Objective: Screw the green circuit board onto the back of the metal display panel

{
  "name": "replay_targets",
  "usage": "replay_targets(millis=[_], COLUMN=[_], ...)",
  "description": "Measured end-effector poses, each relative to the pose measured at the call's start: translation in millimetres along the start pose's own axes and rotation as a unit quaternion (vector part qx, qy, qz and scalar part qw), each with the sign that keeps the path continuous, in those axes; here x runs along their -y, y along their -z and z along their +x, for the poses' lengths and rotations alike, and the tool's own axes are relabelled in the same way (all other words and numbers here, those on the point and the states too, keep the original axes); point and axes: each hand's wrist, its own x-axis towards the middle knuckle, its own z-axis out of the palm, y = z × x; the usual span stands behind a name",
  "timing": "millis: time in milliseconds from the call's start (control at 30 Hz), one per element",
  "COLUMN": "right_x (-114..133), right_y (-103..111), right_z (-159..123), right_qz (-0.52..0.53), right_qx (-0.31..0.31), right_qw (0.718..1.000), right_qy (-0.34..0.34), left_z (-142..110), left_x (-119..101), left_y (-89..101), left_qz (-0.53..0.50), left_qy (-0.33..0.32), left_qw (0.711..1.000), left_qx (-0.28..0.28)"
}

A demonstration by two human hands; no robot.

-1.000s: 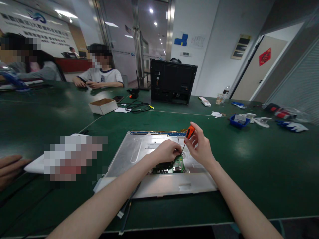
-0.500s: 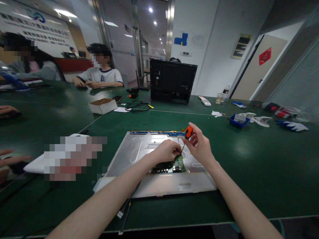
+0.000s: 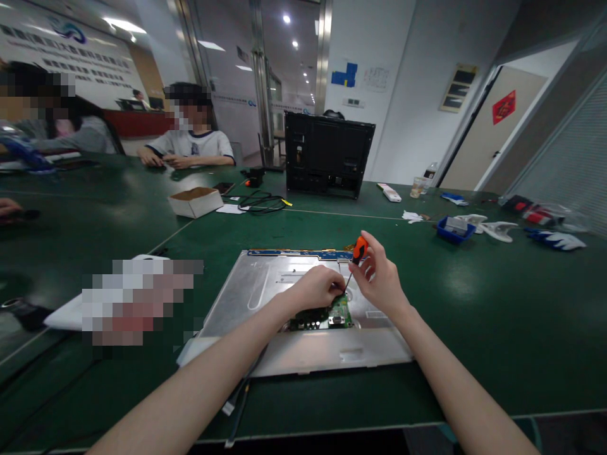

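My right hand (image 3: 382,281) grips an orange and black screwdriver (image 3: 360,249) by its handle, the shaft slanting down to the left. The screwdriver's tip is at the upper edge of a green circuit board (image 3: 339,309), close to my left fingers. My left hand (image 3: 320,287) is closed in a pinch over the board near the tip; whatever lies between its fingers is hidden. Beneath both hands lies a silvery metal display panel (image 3: 237,297), with a long blue circuit strip (image 3: 294,254) along its far edge. My left hand covers part of the green board.
Beyond the panel stands a black monitor housing (image 3: 329,155). An open white box (image 3: 196,202) and a black cable (image 3: 260,202) lie left of it. A blue tray (image 3: 455,229) and gloves (image 3: 557,239) are at right. Two people sit across the table at left.
My hands and the screwdriver stay almost in place; the handle looks slightly turned. At the left edge, another person's near hand has pulled out of view.
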Motion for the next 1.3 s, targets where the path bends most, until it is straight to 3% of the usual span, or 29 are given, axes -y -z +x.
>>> replay_targets(millis=[533, 1000, 1300], right_x=[1.2, -3.5, 2.7], right_y=[1.2, -1.3, 1.9], right_z=[-0.9, -1.0, -0.4], right_qz=[0.021, -0.013, 0.016], right_qx=[0.031, 0.000, 0.023], right_qw=[0.999, 1.000, 1.000], right_qy=[-0.004, -0.001, 0.002], left_z=[0.3, 0.2, -0.4], left_x=[1.2, 0.7, 0.6], left_y=[-0.9, 0.2, -1.0], left_qz=[-0.004, -0.003, 0.005], left_qy=[-0.002, -0.003, -0.002], left_qw=[1.000, 1.000, 1.000], left_qx=[-0.005, 0.001, -0.007])
